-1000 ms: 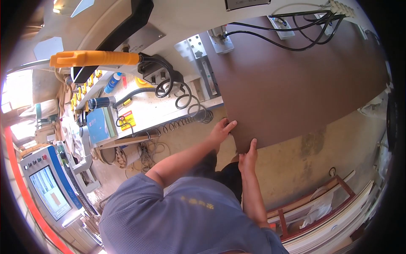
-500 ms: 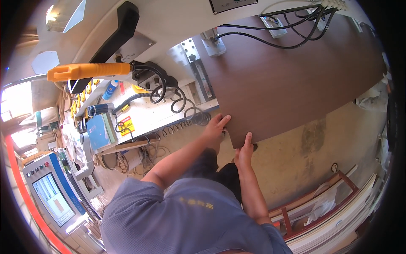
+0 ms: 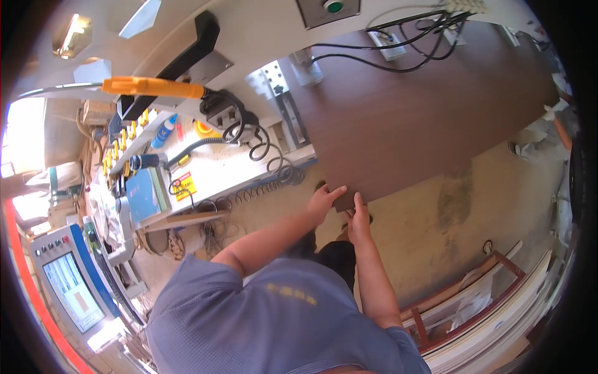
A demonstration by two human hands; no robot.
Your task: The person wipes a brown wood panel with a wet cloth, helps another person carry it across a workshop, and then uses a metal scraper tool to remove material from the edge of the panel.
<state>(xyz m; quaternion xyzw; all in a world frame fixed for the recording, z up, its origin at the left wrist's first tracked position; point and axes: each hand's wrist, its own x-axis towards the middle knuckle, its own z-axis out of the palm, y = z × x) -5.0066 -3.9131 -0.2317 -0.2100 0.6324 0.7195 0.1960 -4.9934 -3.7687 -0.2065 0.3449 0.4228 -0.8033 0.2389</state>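
Observation:
A large dark brown board (image 3: 411,124) stretches from the machine's underside toward me. My left hand (image 3: 323,203) grips its near left corner, thumb on top, the other fingers hidden below or behind the edge. My right hand (image 3: 359,224) holds the near edge close beside it, thumb on the upper face, fingers curled out of sight underneath. The two hands are a short gap apart. Metal clamp blocks (image 3: 306,68) with black cables (image 3: 367,61) sit over the board's far side.
Left stands a white bench (image 3: 215,163) with a blue book (image 3: 142,193) and bottles. An orange handheld controller (image 3: 154,87) hangs above it, its coiled cord dangling. A control screen (image 3: 73,290) is lower left. Another person's arm (image 3: 562,133) is at the board's far right. Framed panels (image 3: 473,299) lean lower right.
My left hand has slid along the board's left edge to the corner, closer to my right hand. The view has shifted slightly, and another person's arm now shows at the right.

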